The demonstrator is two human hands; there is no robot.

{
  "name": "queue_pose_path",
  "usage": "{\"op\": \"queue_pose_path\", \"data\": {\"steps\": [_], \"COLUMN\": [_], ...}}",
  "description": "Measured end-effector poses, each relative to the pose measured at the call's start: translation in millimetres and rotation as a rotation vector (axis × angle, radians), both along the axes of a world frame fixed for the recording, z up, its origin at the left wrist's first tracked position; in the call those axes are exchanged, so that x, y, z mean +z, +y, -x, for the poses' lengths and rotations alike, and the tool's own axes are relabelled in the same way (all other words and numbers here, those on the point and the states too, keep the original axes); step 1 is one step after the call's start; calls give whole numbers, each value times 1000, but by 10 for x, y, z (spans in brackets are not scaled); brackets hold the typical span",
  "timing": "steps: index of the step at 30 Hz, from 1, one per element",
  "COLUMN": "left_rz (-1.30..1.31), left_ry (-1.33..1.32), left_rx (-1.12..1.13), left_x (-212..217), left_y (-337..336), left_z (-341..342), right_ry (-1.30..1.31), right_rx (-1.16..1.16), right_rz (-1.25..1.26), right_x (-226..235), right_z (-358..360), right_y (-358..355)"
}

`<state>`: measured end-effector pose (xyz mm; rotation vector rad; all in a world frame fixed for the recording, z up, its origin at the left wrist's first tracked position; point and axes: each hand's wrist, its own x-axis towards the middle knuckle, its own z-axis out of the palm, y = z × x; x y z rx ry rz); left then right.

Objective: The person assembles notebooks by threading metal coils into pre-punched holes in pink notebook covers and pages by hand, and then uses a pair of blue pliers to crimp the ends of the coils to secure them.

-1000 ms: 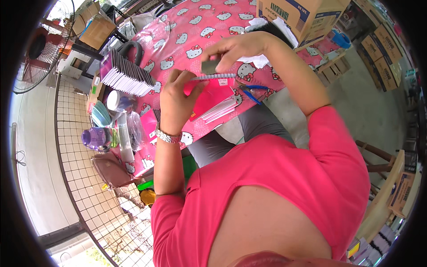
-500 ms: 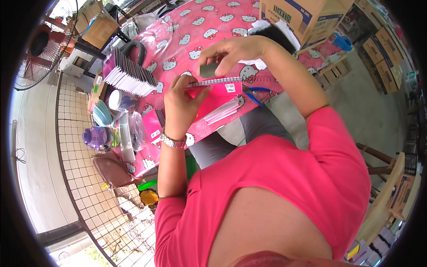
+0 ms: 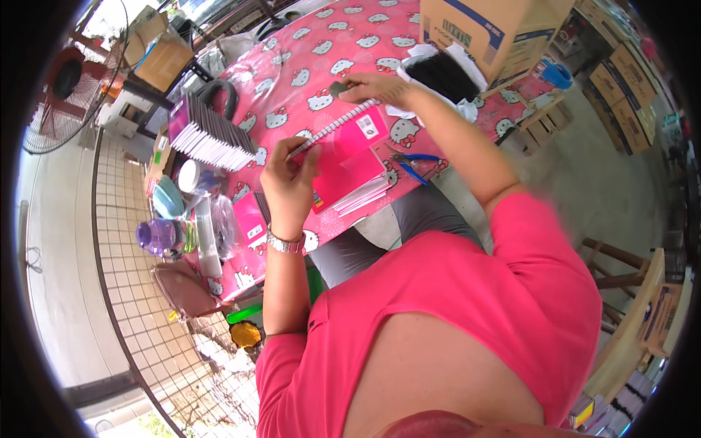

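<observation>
My left hand (image 3: 290, 179) pinches the left end of a pink spiral notebook (image 3: 353, 136), fingers and thumb at its pale coil (image 3: 332, 133). The notebook slants, its right end farther up the table. Beyond that end, my right hand (image 3: 376, 89) is closed on a small dark grey-green flat piece (image 3: 338, 89), whose kind I cannot make out. Its wrist passes close by the coil's right end. Beneath the held notebook lies a pile of pink-covered pads (image 3: 363, 191). Blue-handled pliers (image 3: 414, 165) rest to the right of them.
A tall stack of spiral notebooks (image 3: 212, 135) stands left, with another pink notebook (image 3: 250, 219) nearer me. Black coils (image 3: 444, 77) lie on white paper before a cardboard box (image 3: 493, 33). A purple bottle (image 3: 157, 235) and a white jar (image 3: 191, 177) line the left edge.
The notebook has swung so its right end points farther away. My right hand has shifted right with the dark piece. A loose coil tail beyond the notebook's right end no longer shows.
</observation>
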<state>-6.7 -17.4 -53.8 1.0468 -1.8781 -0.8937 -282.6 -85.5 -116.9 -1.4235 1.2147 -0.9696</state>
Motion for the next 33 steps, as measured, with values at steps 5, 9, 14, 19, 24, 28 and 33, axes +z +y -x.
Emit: {"op": "queue_pose_path", "data": {"steps": [5,9,14,19,24,28,33], "left_rz": [-45,127,249,79,287,223,112], "left_ry": [252,33,153,21,143,83,89], "left_rx": [12,26,18,-9,60,49,157], "left_x": [-248,-249,-229,-200,-193,-222,-447], "left_y": [11,-113,-7,-150,-18,-83,-148], "left_z": [-177,-32,95,23,223,124,44], "right_ry": [863,982,1044,1145,803,430,319], "right_rx": [-96,-289,-330,-380,-454,-940,-751], "right_rz": [-163,270,142,313,143,466,889], "right_x": [-1141,-1652,-1655,-1895,-1451,-994,111], "right_z": [-403,-167,-205,-49,81,11,-354], "right_y": [302,718,1417,1705,1672,1715,1948]}}
